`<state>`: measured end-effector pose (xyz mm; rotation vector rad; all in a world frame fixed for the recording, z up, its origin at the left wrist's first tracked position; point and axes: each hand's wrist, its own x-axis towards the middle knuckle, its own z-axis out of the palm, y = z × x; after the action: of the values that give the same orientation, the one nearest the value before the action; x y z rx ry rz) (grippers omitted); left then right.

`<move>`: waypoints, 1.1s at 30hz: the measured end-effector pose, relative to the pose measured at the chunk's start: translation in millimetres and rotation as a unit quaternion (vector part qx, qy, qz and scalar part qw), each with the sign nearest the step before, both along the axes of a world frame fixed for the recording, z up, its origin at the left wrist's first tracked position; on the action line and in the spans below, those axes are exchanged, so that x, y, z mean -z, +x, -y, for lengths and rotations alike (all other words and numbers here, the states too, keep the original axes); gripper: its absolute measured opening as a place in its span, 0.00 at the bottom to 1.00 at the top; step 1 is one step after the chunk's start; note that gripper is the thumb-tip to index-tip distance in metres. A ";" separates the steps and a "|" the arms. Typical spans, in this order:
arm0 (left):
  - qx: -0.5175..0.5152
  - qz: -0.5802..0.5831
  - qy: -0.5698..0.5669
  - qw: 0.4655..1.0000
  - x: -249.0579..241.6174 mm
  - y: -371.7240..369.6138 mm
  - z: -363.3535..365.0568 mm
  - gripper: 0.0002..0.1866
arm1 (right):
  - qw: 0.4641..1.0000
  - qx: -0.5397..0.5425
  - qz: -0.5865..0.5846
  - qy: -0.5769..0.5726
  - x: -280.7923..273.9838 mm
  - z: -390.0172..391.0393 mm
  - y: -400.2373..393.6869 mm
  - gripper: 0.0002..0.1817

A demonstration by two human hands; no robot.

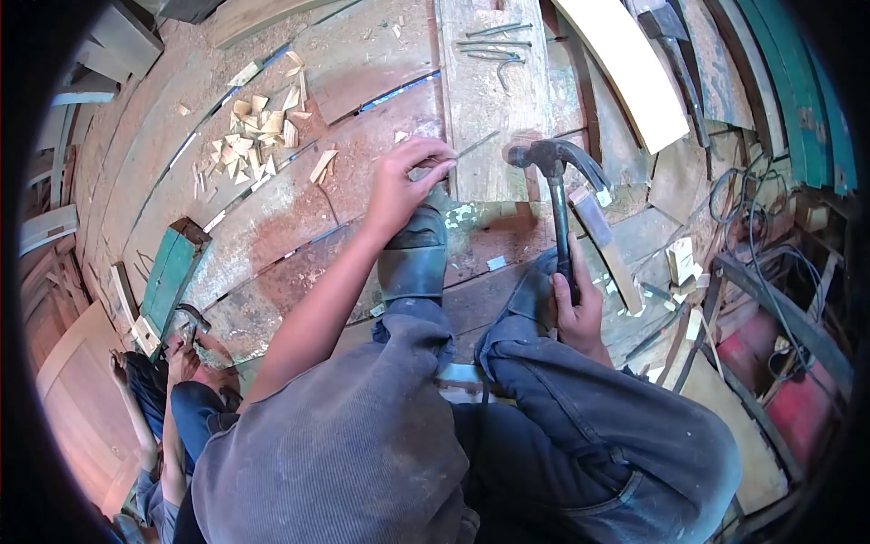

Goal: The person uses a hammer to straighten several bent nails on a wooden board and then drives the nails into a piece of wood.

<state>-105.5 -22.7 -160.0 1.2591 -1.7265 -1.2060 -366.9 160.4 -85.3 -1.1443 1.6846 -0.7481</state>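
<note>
In my left hand (405, 181) a long thin nail (478, 143) is pinched between thumb and fingertips, its free end pointing right over a worn board (503, 172). My right hand (580, 308) is wrapped round the dark handle of a claw hammer (555, 163). The hammer's head is level with the board's right side, claw to the right. Several more nails (494, 43) lie at the far end of the same board, one of them bent. My left shoe (413, 258) rests below the left hand, near the board's close end.
Wood chips (258, 131) lie heaped on the plank floor at left. At right are a pale curved plank (634, 72), a hatchet (671, 45), a wood strip (609, 240) and tangled cable (752, 218). At lower left, a co-worker's hand (184, 361) holds a hammer beside a green block (177, 272).
</note>
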 end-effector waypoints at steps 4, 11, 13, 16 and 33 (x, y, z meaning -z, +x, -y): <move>-0.031 0.000 0.027 0.999 -2.7 -2.8 0.2 0.12 | 0.999 0.015 0.018 0.032 -2.9 0.3 -0.8 0.31; -0.023 -0.003 0.032 0.999 -2.1 -2.1 2.5 0.11 | 0.999 0.028 0.032 0.016 -4.7 3.6 2.2 0.30; -0.021 0.001 0.032 0.999 -2.3 -1.9 3.0 0.11 | 1.000 0.020 0.021 0.003 -5.3 5.1 2.5 0.30; -0.021 0.000 0.038 0.999 -2.7 -2.0 3.0 0.12 | 1.000 0.006 0.000 -0.005 -2.8 3.5 1.4 0.30; 0.011 0.031 -0.043 0.999 -4.1 -2.4 9.6 0.08 | 1.000 0.000 -0.004 -0.008 -5.5 3.3 3.8 0.30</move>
<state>-107.8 -32.3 -156.0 1.2419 -1.8215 -1.1027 -363.1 157.0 -79.8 -1.1596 1.6875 -0.7587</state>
